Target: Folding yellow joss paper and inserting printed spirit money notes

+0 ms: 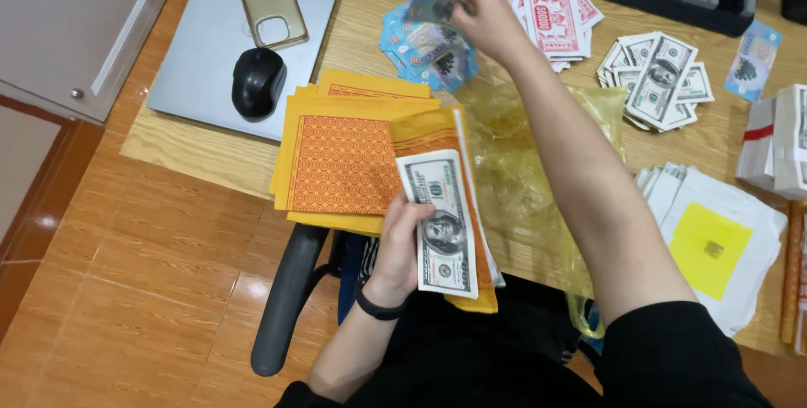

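The left hand (402, 244) holds a mixed stack of paper notes (445, 223) upright over the lap, its fingers pressed around the lower left edge; a grey-green printed banknote faces up on top, with orange and yellow sheets behind it. The right hand (486, 17) is stretched far forward across the table (193, 143), fingers pinching a single blue printed note (430, 3) just above the fanned pile of blue notes (420, 48).

The stack is gripped only along one side, so the loose top note and the sheets behind it could fan out and slide off toward the lap or the floor. The blue pile below the right fingers is already spread unevenly; a note dropped from this height could land askew or drift toward the red-and-white notes (555, 15) just right of those fingers, mixing the kinds. The forearm passes directly over a crumpled, thin yellow plastic bag (521, 156); dragging back across it could tug the bag and shift the square orange-patterned yellow papers (340, 160) touching it, beside the left fingers.
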